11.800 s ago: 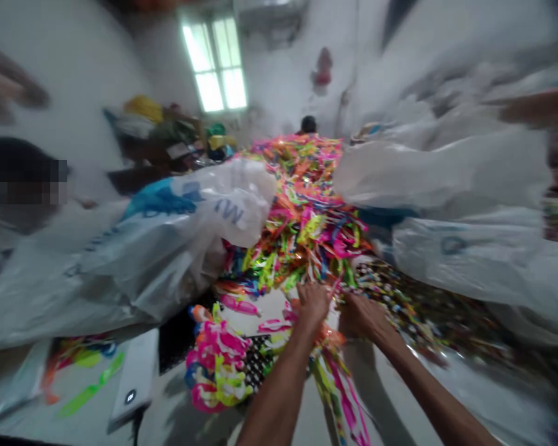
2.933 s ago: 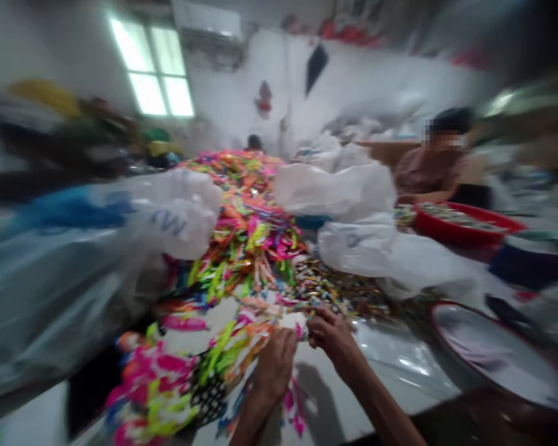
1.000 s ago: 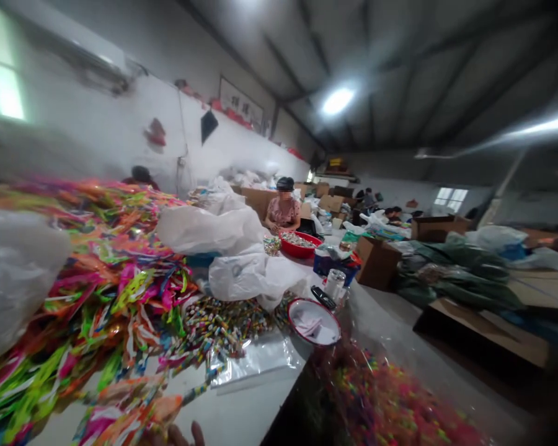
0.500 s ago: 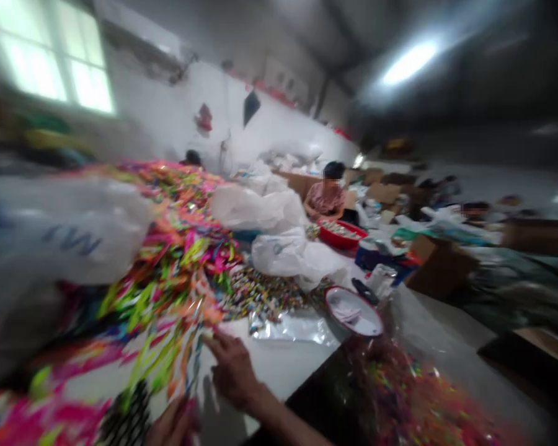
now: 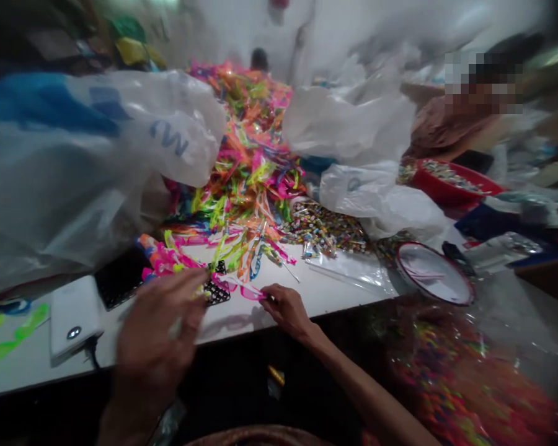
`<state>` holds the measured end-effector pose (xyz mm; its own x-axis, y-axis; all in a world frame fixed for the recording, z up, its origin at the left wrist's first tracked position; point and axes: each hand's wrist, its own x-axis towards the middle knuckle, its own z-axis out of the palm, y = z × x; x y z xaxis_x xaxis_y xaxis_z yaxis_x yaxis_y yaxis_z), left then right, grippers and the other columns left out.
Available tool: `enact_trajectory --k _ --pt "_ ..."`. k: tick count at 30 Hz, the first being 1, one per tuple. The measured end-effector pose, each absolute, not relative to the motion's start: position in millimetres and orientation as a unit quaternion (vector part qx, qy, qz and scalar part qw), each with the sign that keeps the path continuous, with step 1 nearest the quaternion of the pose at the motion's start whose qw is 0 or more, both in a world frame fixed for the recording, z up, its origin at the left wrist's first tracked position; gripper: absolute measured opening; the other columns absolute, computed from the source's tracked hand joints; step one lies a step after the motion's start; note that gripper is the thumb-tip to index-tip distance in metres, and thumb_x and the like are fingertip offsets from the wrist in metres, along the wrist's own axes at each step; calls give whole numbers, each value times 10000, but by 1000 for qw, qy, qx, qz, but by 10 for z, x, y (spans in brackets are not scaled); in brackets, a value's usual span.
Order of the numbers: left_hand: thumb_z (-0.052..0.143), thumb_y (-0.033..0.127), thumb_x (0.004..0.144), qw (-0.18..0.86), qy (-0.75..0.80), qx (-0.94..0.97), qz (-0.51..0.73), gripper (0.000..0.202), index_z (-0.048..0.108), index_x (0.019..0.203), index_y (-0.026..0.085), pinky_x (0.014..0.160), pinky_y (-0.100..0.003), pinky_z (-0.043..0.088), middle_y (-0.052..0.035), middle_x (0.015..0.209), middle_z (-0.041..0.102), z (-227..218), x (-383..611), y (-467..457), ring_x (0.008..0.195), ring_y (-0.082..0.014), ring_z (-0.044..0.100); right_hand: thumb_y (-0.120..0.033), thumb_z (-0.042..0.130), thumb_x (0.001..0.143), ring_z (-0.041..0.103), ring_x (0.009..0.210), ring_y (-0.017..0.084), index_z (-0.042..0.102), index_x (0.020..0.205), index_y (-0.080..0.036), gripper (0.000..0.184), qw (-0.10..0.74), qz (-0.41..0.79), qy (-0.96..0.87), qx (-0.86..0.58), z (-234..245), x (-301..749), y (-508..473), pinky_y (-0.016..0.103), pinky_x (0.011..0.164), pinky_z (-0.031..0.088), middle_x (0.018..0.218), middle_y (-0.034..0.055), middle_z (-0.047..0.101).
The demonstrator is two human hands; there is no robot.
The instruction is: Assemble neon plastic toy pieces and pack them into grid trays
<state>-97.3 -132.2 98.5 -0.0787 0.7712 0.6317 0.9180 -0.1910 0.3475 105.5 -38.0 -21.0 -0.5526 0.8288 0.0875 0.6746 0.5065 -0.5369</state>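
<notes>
My right hand (image 5: 284, 308) pinches one end of a thin pink looped strip (image 5: 250, 292) just above the white tabletop (image 5: 235, 322); its exact kind is not clear. My left hand (image 5: 162, 325) is raised at the near left, smeared by motion, so its fingers cannot be read. Behind it lie a black perforated mat (image 5: 219, 291) and a bunch of pink and orange pieces (image 5: 170, 254). Beyond my hands, bright soft strips (image 5: 246, 238) spread from a tall multicoloured heap (image 5: 255, 133). A thin metal-looking rod (image 5: 291, 272) rests near my right hand.
At the left are a white box-shaped device (image 5: 74, 319) with a cable and a large plastic sack (image 5: 134, 130). Small beads or caps (image 5: 330, 226), a clear bag (image 5: 348, 272) and a red-rimmed bowl (image 5: 402, 263) lie right. A person (image 5: 439, 127) sits beyond near a red basin (image 5: 446, 192).
The view has swung left and down. My right hand, earlier reaching at the strips, now pinches the pink looped strip near the table edge. My left hand has come up into fuller view.
</notes>
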Motion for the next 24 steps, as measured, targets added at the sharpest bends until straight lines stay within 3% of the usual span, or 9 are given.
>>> enact_trajectory --k 3,8,12,15,18,21,24 --pt "414 296 888 177 -679 -621 -349 307 515 1167 214 960 -415 390 -43 1152 589 1125 -1313 -1254 1082 -223 539 -219 562 785 535 669 134 659 830 -174 115 224 308 -813 -441 -251 935 -301 229 628 355 738 25 617" --pt "376 403 890 129 -738 -641 -170 412 522 1176 146 969 -543 318 -123 1254 527 1025 -1579 -893 1182 -293 453 -346 584 728 437 460 89 589 655 -151 209 283 575 -624 -448 -266 422 -63 199 441 316 567 -14 544" --pt "360 426 884 113 -742 -653 -105 466 477 1242 151 958 -556 318 -148 1304 487 968 -1575 -756 1216 -307 412 -404 563 737 446 411 77 536 696 -160 249 364 648 -534 -403 -191 -188 312 198 406 344 615 -6 578" --pt "297 435 895 117 -733 -663 -102 489 459 1273 171 977 -534 310 -140 1390 398 924 -1591 -753 1297 -312 310 -327 498 800 539 498 104 495 773 -170 159 336 603 -604 -400 -161 -521 583 195 472 396 631 -5 582" --pt "249 418 908 89 -709 -689 -120 493 408 1316 192 1013 -502 297 -107 1433 345 862 -1677 -773 1328 -274 273 -205 474 794 585 680 160 505 806 -160 56 241 430 -751 -440 -157 -571 775 233 588 410 709 39 609" --pt "252 397 917 31 -686 -710 -158 480 357 1346 208 1062 -450 276 -64 1454 315 803 -1779 -796 1335 -223 272 -128 453 763 568 830 225 526 922 -140 175 171 279 -821 -469 -123 -369 887 295 676 390 871 106 621" --pt "294 376 915 -26 -675 -707 -207 446 354 1341 256 1110 -419 217 2 1476 269 780 -1824 -800 1355 -208 228 -117 426 766 556 803 223 529 975 -139 234 153 230 -838 -471 -79 -112 903 300 675 371 847 98 613"
